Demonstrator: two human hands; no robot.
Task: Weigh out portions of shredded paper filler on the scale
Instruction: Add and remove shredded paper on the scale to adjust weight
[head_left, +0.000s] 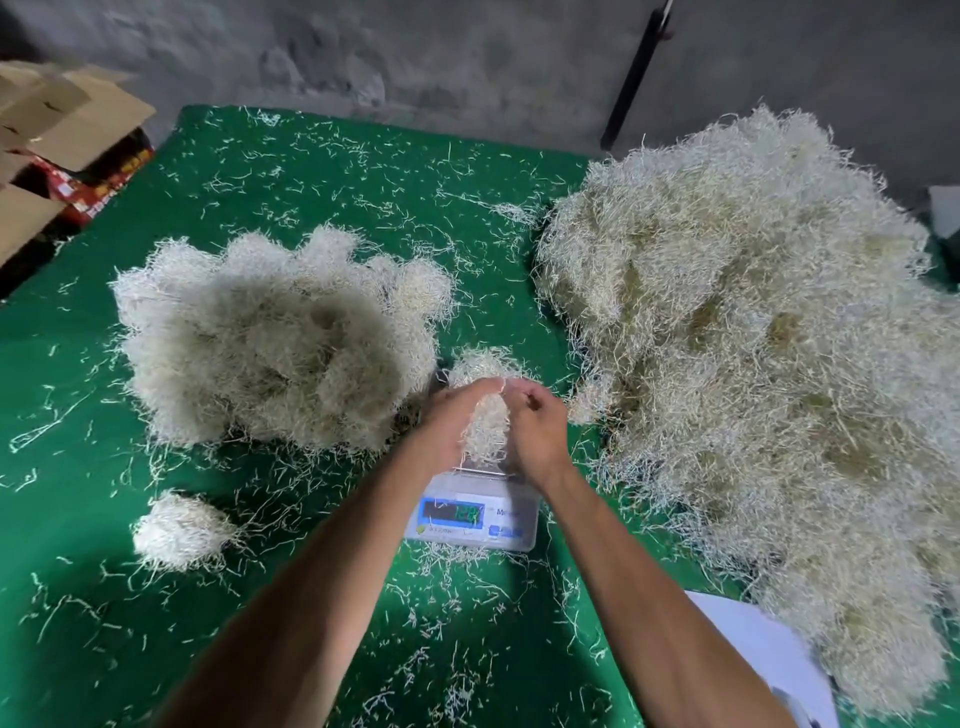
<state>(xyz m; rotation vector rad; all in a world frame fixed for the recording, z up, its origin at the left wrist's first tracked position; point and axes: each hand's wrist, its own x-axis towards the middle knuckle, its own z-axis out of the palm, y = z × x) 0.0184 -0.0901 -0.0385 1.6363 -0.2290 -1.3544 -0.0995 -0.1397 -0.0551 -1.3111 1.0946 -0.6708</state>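
A small white digital scale (472, 517) sits on the green table, its display lit with green digits. A clump of pale shredded paper (485, 415) lies on its pan. My left hand (449, 426) cups the left side of the clump, fingers curled over its top. From the right, my right hand (535, 428) pinches strands at the top of the clump. Both hands hover just above the scale pan, close together.
A huge heap of shredded paper (753, 374) fills the right side. A mid-sized pile (275, 338) lies left of the scale, and a small ball (179, 530) sits near the front left. Cardboard boxes (57, 135) stand at far left. A white sheet (769, 654) lies at the front right.
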